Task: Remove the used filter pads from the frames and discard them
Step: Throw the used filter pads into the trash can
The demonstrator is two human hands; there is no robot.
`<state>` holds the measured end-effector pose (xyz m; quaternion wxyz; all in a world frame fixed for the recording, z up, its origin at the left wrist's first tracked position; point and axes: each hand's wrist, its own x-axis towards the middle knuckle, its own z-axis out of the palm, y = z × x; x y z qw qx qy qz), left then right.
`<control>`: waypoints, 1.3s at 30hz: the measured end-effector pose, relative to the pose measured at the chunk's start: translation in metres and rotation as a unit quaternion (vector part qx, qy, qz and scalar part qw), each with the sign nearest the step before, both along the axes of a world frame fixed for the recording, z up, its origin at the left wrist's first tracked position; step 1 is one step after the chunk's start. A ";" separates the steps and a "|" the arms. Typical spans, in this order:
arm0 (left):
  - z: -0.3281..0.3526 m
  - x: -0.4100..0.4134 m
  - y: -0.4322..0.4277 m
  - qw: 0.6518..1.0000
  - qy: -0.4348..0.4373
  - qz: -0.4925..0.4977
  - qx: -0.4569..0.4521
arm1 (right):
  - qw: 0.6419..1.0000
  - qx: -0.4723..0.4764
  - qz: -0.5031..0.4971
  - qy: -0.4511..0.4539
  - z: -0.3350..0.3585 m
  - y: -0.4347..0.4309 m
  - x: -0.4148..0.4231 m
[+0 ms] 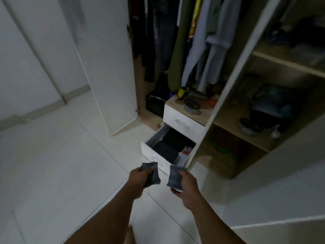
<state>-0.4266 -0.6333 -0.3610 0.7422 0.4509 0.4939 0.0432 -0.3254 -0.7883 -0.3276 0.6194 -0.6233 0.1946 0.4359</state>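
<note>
Head view: two dark grey filter pads are held above the pale tiled floor. One pad is gripped in the closed fingers of the left hand; the other pad is pinched by the right hand. Just beyond them, an open drawer juts from the wardrobe, its front edge near the pads. Wide bare floor is left open to the left.

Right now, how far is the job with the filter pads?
Removal looks done for two: the left hand holds one grey pad and the right hand another pad, no frames attached. Discarding is left; no bin is in view, only the open drawer.
</note>
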 end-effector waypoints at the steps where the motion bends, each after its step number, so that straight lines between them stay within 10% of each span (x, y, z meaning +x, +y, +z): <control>1: 0.011 0.002 -0.015 1.000 -0.008 -0.018 0.000 | 1.000 0.014 -0.016 -0.006 0.007 -0.020 -0.001; 21: 0.070 0.156 -0.300 0.911 0.034 -0.411 0.013 | 0.926 0.013 -0.356 -0.123 0.049 -0.314 0.024; 39: 0.059 0.234 -0.533 0.738 -0.039 -0.672 -0.043 | 0.735 -0.033 -0.662 -0.141 0.055 -0.497 -0.019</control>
